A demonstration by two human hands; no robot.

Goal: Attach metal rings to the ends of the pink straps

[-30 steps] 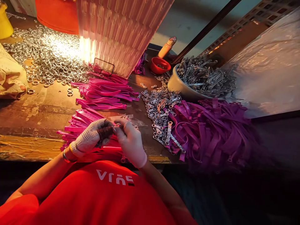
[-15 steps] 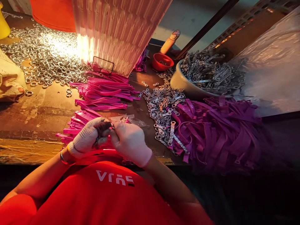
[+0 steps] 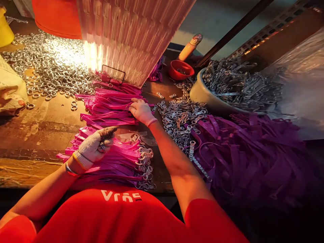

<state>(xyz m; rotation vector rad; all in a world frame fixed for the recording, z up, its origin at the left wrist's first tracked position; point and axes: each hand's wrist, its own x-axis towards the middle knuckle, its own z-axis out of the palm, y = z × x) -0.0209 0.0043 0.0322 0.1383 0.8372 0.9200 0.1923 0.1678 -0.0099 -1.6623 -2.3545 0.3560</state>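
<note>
My left hand point(image 3: 95, 146), in a white knit glove with darkened fingertips, is closed over the near pile of pink straps. A small metal piece point(image 3: 102, 146), perhaps a ring, shows between its thumb and fingers. My right hand point(image 3: 142, 110), in a pale glove, reaches out to the far bundle of pink straps point(image 3: 111, 103). Its fingers are stretched and touch the straps' right part; no strap is visibly gripped. In front of me lie the near pink straps point(image 3: 111, 168), with metal rings point(image 3: 145, 162) at their right ends.
Loose metal rings point(image 3: 55, 74) are heaped at the back left beside a ribbed translucent panel point(image 3: 121, 37). To the right are metal links point(image 3: 177, 118), a tub point(image 3: 199, 91) of metal pieces, a red bowl point(image 3: 174, 72) and purple straps point(image 3: 243, 152).
My right hand has left my left hand and moved forward to the far strap bundle. My left hand stays near its place, still closed. The near straps' ringed ends now show.
</note>
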